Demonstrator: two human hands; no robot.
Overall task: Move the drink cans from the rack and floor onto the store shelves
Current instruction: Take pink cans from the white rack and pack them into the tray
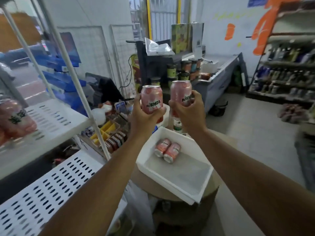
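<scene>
My left hand (144, 114) grips a pink Mirinda can (150, 97) upright, held up at mid-frame. Beside it my right hand (189, 113) grips a second pink Mirinda can (179, 92), also upright. Below the hands a white tray (201, 189) rests on a brown box and holds two more pink cans (167, 150) lying on their sides. A white perforated shelf unit (51, 121) stands to the left, with a blurred pink can (15, 118) on its middle shelf.
A lower perforated shelf (42, 193) runs along the bottom left. White uprights (81, 92) frame the unit. A cluttered counter (112, 133) with small goods lies behind. A grey chest freezer (221, 77) and dark product shelves (281, 77) stand at the right, across grey floor (255, 133).
</scene>
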